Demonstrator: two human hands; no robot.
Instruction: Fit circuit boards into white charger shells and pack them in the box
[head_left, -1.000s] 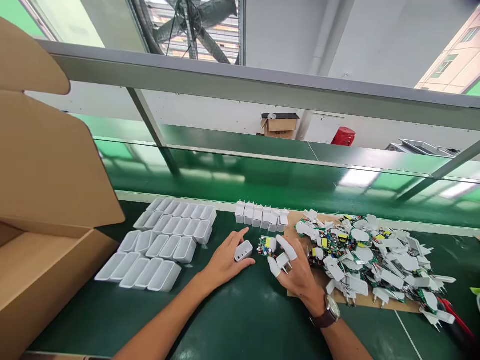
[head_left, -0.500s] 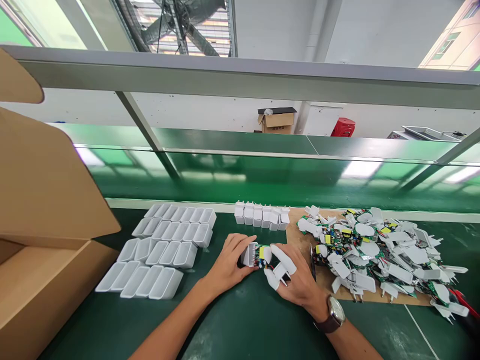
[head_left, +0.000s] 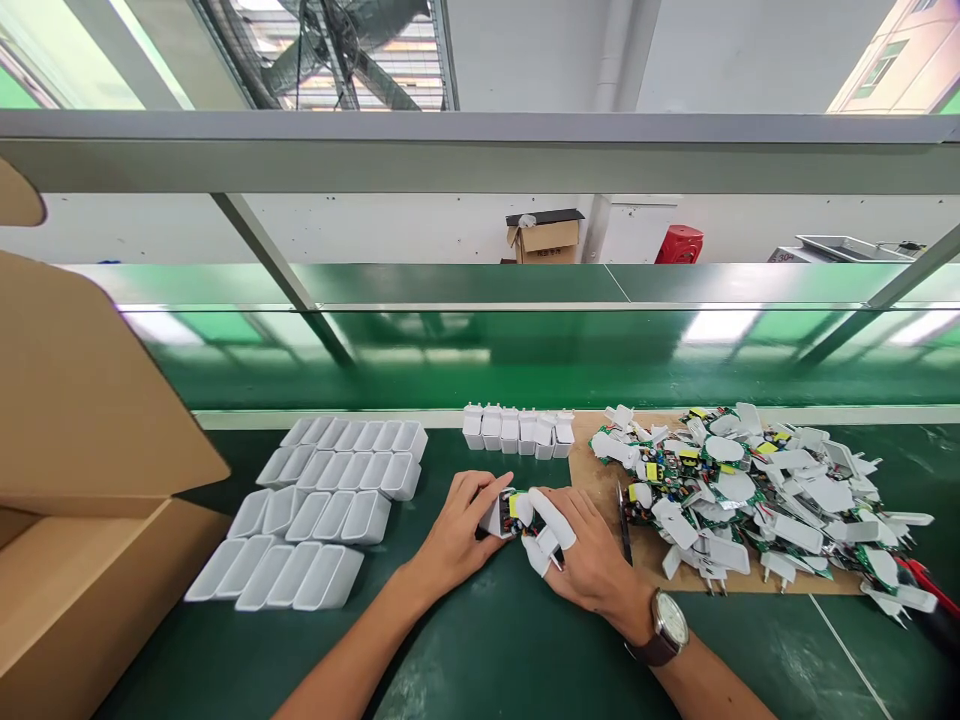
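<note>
Between both hands, above the green bench, is a small circuit board [head_left: 517,507] with a yellow component, partly inside a white plastic housing [head_left: 492,519]. My left hand [head_left: 461,530] is closed around the housing, thumb and fingers on either side. My right hand [head_left: 592,555] grips the board from the right. White pieces [head_left: 553,518] lie over its thumb and forefinger; whether they are finger covers or parts of the board assembly I cannot tell. A small metal tip shows beneath them. My right wrist wears a watch [head_left: 670,620].
Several rows of white plastic trays or shells [head_left: 330,520] lie at left beside an open cardboard box [head_left: 82,590]. Small white housings [head_left: 517,432] stand in a row at the back. At right, circuit boards with white parts [head_left: 750,500] are heaped on a brown sheet [head_left: 600,480].
The board and the housing look closer together, with less of the board showing between my hands. My right hand has shifted slightly left. The camera view has tilted a little.
</note>
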